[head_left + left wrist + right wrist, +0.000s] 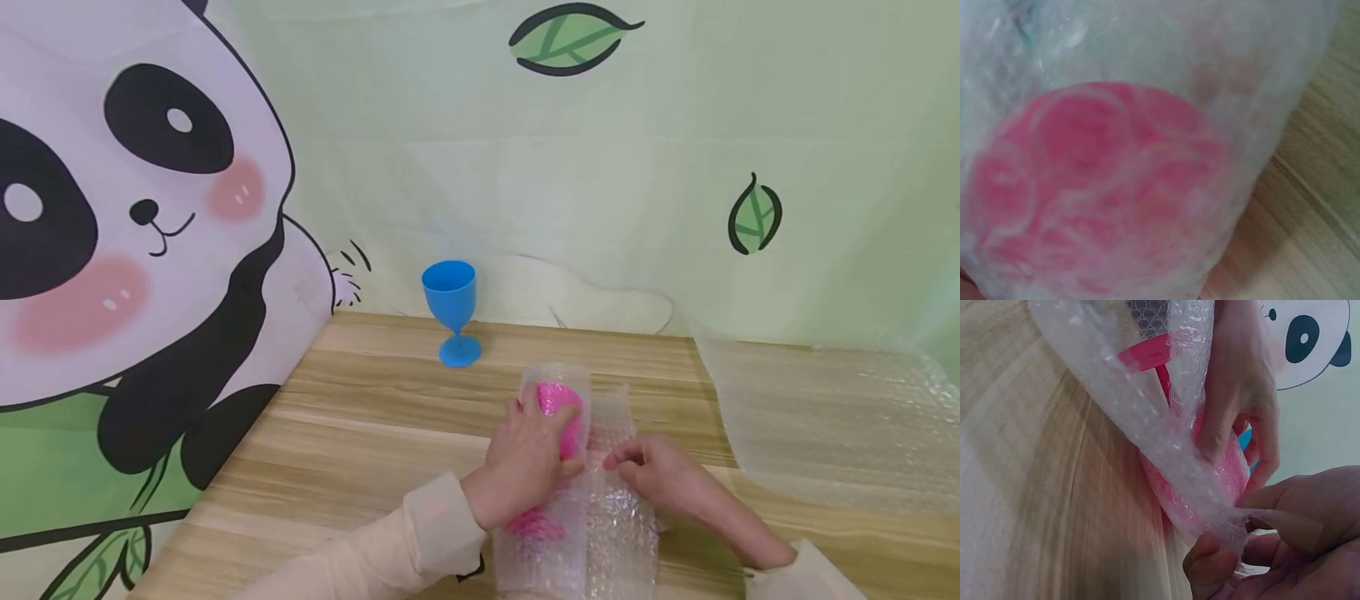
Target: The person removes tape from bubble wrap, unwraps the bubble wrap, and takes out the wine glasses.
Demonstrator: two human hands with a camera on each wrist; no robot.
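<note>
A pink goblet (572,433) lies on its side inside clear bubble wrap (618,533), its round foot toward the person. My left hand (528,454) grips the goblet's bowl through the wrap, fingers and thumb curled over it. To its right, my right hand (663,475) pinches the loose edge of the wrap. In the right wrist view, a clear tape-like strip (1291,528) runs from that edge across the right fingers (1210,565). The goblet's round pink foot (1097,187) shows blurred through the wrap in the left wrist view.
A blue goblet (450,292) stands upright near the back of the wooden table (360,450). Another sheet of bubble wrap (832,417) lies flat at the right. Behind the table hangs a green cloth (420,167) printed with a panda and leaves.
</note>
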